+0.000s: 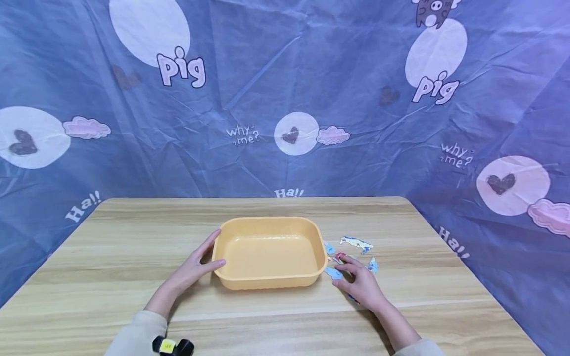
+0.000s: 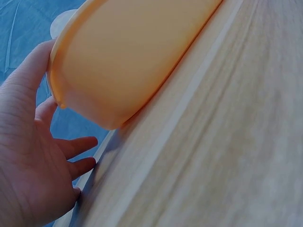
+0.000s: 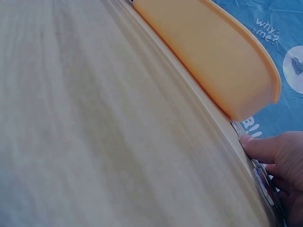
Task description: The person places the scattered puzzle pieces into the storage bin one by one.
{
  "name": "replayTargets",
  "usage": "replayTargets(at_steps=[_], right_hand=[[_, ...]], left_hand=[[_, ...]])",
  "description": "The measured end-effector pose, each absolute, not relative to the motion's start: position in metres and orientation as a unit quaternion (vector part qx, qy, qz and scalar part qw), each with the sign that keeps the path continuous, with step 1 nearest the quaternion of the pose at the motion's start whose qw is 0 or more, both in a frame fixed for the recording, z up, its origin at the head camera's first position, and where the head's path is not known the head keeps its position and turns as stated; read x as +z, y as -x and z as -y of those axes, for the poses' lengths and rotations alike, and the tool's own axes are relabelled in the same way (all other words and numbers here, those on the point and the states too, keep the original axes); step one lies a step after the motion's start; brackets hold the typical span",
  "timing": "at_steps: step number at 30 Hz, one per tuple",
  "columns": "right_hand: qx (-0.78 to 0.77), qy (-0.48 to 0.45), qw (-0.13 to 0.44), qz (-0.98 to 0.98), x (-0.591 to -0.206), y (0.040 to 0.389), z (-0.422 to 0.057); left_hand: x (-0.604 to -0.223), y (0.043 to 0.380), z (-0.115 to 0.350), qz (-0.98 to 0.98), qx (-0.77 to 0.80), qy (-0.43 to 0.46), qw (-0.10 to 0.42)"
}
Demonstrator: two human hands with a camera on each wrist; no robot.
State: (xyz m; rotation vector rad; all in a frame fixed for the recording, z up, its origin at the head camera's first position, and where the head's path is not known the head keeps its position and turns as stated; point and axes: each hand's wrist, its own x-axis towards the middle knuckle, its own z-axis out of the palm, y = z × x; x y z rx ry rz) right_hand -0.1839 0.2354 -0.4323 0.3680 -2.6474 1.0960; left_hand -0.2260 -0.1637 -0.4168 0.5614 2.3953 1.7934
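A yellow-orange plastic bin (image 1: 270, 284) stands upright on the table, its inside bare. At its left end my left hand (image 1: 192, 269) holds the rim, thumb over the edge and index finger farther back; the other fingers (image 2: 81, 146) spread away from the wall. My right hand (image 1: 359, 286) is low over several flat printed cutout pieces beside the bin's right end. Its fingertips touch the pieces around a pink one (image 1: 340, 256), and the hand covers part of the group. In the right wrist view the thumb (image 3: 260, 147) points down at the tabletop.
Light-blue pieces (image 1: 333, 273) lie close against the bin's right wall. A long whitish piece (image 1: 356, 243) is farther back, and a small blue one (image 1: 372, 265) sits right of the hand. Behind the wooden table (image 1: 111, 247) hangs a blue printed curtain (image 1: 249, 99).
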Motion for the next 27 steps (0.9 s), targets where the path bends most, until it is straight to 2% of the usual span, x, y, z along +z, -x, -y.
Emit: replayTargets(at_steps=[27], right_hand=[[0.377,-0.131,0.13,0.908,-0.4331,0.1841,-0.2369]], left_hand=[[-0.4176,0.2247,0.162,-0.792,0.581,-0.176,0.059]])
